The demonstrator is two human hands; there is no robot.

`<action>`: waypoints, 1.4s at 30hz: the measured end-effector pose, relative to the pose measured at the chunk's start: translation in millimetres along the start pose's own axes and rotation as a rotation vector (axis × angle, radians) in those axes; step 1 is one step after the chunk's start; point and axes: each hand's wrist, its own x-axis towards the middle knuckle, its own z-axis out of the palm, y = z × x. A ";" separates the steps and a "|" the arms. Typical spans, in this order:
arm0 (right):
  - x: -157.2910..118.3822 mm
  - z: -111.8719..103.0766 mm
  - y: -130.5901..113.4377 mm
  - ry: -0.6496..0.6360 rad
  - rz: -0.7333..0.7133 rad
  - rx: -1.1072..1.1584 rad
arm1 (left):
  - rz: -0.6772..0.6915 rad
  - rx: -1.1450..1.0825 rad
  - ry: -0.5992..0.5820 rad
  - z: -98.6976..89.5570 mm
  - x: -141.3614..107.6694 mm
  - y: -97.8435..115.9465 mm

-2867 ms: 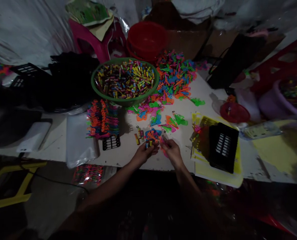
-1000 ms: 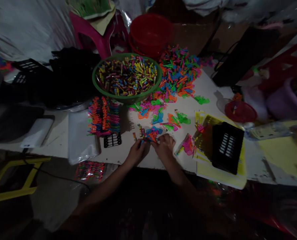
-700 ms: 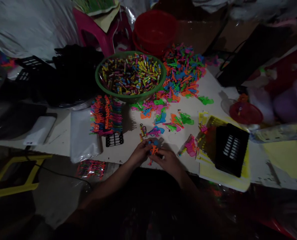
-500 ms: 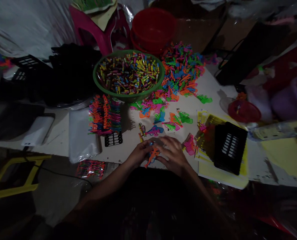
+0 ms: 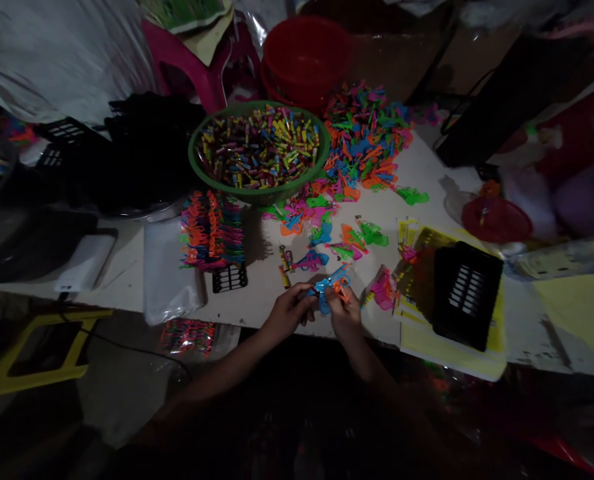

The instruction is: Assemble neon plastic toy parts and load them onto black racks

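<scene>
**Both hands on a small blue toy at the table's near edge**

At the near edge of the white table (image 5: 427, 173), the left hand (image 5: 289, 313) and right hand (image 5: 345, 315) meet over a small blue toy (image 5: 329, 288) with an orange piece against it. Both hands have their fingers closed on it, the left pinching its left end, the right holding the lower right side; the toy is lifted just above the table. How the orange piece is fixed to the blue one is too small and dim to tell.

Just beyond the hands lie a few loose wrapped candies (image 5: 285, 259) and scattered bright toys, one blue toy (image 5: 311, 261) nearest. A pink toy (image 5: 383, 291) lies just right of the right hand. Farther back stands a green bowl (image 5: 199, 167) full of wrapped candies, with a large heap of toys (image 5: 367, 140) beside it on the right and a red bucket (image 5: 304, 53) behind. Left of the hands, a row of toys (image 5: 209, 230) stands on a black rack (image 5: 229, 278), next to a clear plastic bag (image 5: 164, 273). On the right, a black tray (image 5: 467, 293) rests on yellow cards (image 5: 451, 357).
</scene>
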 end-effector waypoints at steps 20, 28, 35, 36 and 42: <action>-7.1 -8.0 -0.7 -0.099 -0.034 -0.058 | 0.084 0.181 -0.017 -7.1 -7.6 0.1; -6.3 -3.1 7.3 0.037 -0.113 -0.193 | 0.200 0.485 -0.051 -0.5 -12.5 -5.4; 39.6 -82.5 -2.0 0.299 -0.191 -0.906 | 0.427 1.127 0.195 -49.7 15.9 -8.6; 43.9 -87.0 -3.4 0.379 -0.266 -1.006 | 0.478 1.236 0.148 -57.2 17.5 -8.6; 55.5 -29.2 13.5 -0.027 -0.618 -1.040 | 0.477 1.561 0.097 -73.6 13.1 -10.3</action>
